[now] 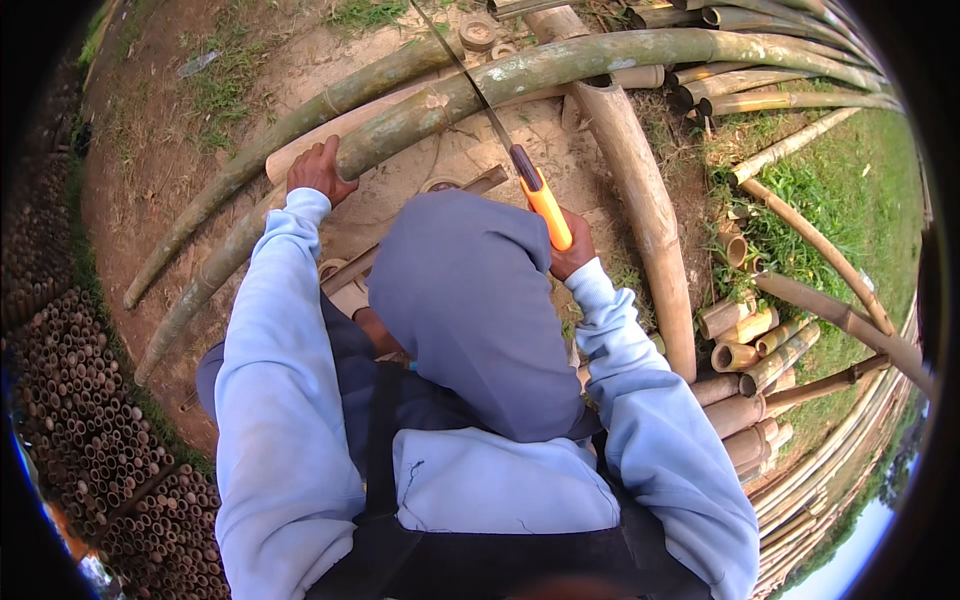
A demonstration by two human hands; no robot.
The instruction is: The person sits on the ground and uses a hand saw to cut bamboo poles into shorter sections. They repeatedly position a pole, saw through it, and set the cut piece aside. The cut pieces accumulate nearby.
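Observation:
A long green-grey bamboo pole [600,57] curves across the view in front of me. My left hand [321,172] is closed around it on the left side, with the thumb hidden. In my right hand [573,246] is a hand saw [548,208] with an orange and dark handle. Its thin blade points away from me and crosses the pole; whether the teeth have entered the bamboo cannot be made out. Behind it lies another green bamboo pole [310,118]. A bent knee [460,290] rises between my arms.
A thick bare log [640,220] slants along the right. Cut bamboo pieces [745,350] lie beyond it on the grass. More poles [770,75] are heaped at the far right. Stacked short bamboo tubes [85,400] fill the left side. Sawdust [530,140] covers the ground ahead.

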